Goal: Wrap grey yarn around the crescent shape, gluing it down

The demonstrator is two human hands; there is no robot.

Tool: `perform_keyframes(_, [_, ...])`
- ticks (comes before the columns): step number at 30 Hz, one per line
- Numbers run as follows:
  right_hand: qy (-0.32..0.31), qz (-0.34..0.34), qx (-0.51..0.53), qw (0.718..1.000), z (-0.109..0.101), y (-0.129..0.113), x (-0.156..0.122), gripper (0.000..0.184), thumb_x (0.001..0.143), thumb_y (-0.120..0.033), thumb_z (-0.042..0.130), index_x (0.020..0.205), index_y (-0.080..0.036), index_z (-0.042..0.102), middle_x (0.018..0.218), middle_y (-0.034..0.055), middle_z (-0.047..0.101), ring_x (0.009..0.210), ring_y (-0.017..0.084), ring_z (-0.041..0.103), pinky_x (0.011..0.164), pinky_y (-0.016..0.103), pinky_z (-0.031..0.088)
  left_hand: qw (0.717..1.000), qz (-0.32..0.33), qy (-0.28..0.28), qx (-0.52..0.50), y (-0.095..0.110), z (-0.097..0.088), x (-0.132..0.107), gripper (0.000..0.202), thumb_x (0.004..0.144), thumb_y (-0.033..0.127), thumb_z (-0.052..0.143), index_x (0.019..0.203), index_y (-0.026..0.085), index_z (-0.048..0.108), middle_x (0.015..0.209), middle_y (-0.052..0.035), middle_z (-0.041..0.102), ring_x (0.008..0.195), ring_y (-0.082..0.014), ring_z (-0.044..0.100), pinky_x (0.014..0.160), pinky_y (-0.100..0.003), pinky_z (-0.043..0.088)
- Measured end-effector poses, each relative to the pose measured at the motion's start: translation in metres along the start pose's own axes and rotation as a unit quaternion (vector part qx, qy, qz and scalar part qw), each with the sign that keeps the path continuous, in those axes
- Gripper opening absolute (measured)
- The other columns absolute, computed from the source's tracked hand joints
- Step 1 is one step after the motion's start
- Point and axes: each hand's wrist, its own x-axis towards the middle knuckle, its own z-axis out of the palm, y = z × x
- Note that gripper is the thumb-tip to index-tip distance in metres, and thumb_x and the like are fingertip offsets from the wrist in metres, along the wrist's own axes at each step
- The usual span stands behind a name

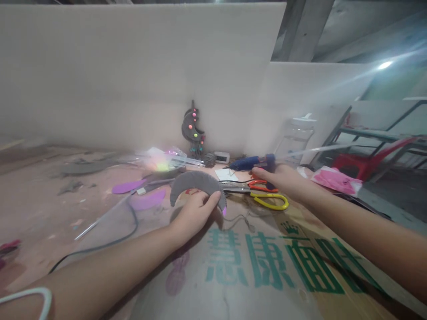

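Note:
My left hand (195, 213) grips a grey crescent-shaped piece wrapped in yarn (196, 183), thumb on top, holding it just above a sheet of cardboard (267, 266) printed with green characters. My right hand (276, 175) is closed round the handle of a blue hot glue gun (250, 162), which points left with a clear glue stick (310, 151) jutting from its back. The glue gun is to the right of the crescent and apart from it.
Orange and yellow scissors (268, 195) lie beside my right hand. A finished grey crescent with coloured dots (192, 129) leans on the back wall. Purple cut-outs (128, 186), glue sticks, a black cable (110, 240), a clear jar (298, 133) and a pink bag (335, 180) lie around.

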Motion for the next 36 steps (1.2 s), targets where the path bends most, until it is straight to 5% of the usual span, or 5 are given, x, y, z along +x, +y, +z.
perform_keyframes(4, [-0.011,-0.056,-0.042,0.997,0.015,0.004,0.041,0.033,0.087,-0.042,0.062,0.108,-0.018,0.072,0.103,0.0071,0.076,0.098,0.025,0.069,0.085,0.03,0.052,1.0,-0.001,0.004,0.007,0.001,-0.001,-0.001,0.056,0.09,0.06,0.042,0.055,0.019,0.055,0.052,0.0008,0.054,0.057,-0.0169,0.054,0.063,-0.029,0.037])
perform_keyframes(10, [-0.01,-0.006,-0.051,0.999,0.051,0.029,0.09,0.031,0.092,-0.034,0.057,0.104,-0.009,0.072,0.103,0.0146,0.075,0.097,0.025,0.069,0.085,0.03,0.05,0.999,0.003,0.002,0.04,0.0,-0.002,-0.001,0.059,0.09,0.062,0.039,0.053,0.019,0.054,0.05,0.0004,0.051,0.059,-0.018,0.055,0.063,-0.03,0.037])
perform_keyframes(20, [-0.025,-0.022,-0.067,0.997,0.061,0.054,0.101,0.038,0.089,-0.042,0.064,0.11,-0.011,0.069,0.105,0.0118,0.075,0.091,0.02,0.069,0.077,0.024,0.05,0.999,-0.026,-0.005,0.025,0.001,-0.001,-0.001,0.058,0.089,0.064,0.04,0.057,0.018,0.055,0.052,0.0022,0.048,0.06,-0.0168,0.053,0.064,-0.03,0.036])
perform_keyframes(30, [0.002,-0.102,-0.204,0.974,0.032,0.055,0.041,0.04,0.091,-0.038,0.059,0.116,-0.008,0.066,0.123,0.0232,0.065,0.12,0.036,0.055,0.103,0.044,0.036,1.0,0.014,-0.007,0.026,-0.002,-0.003,0.0,0.058,0.091,0.06,0.04,0.056,0.018,0.058,0.047,0.0021,0.049,0.053,-0.0153,0.05,0.059,-0.029,0.034])
perform_keyframes(36, [-0.062,-0.231,-0.102,0.966,0.036,0.013,-0.041,0.03,0.09,-0.04,0.061,0.108,-0.018,0.068,0.109,0.0103,0.07,0.103,0.025,0.063,0.09,0.038,0.047,0.999,0.021,0.001,0.043,-0.001,-0.003,0.0,0.06,0.092,0.061,0.039,0.055,0.017,0.058,0.047,0.0015,0.05,0.055,-0.0155,0.051,0.059,-0.029,0.033])
